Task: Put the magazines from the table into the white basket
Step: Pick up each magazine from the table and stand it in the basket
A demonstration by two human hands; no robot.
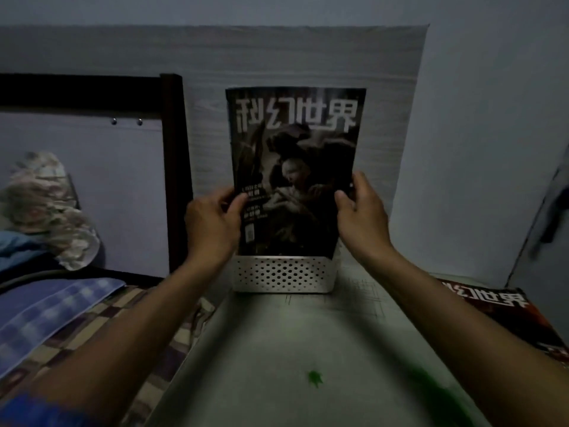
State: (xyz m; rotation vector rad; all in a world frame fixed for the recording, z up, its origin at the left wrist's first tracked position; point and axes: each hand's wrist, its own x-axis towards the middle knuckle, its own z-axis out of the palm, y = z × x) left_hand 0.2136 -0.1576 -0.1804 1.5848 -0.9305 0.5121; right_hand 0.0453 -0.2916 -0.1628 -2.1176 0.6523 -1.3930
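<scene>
Two hands on magazine [295,171]: upright, long axis vertical, lower edge inside white basket [283,274] at table [277,349] back. Left hand [212,223] pinches left edge, right hand [360,217] right edge. Second magazine [505,315] flat, nearer right hand.

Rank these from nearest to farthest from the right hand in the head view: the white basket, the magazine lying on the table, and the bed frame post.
From the right hand:
1. White basket, just below and left of it, at the table's far edge.
2. Magazine lying on the table, lower right.
3. Bed frame post, far left, beyond the left hand.
</scene>
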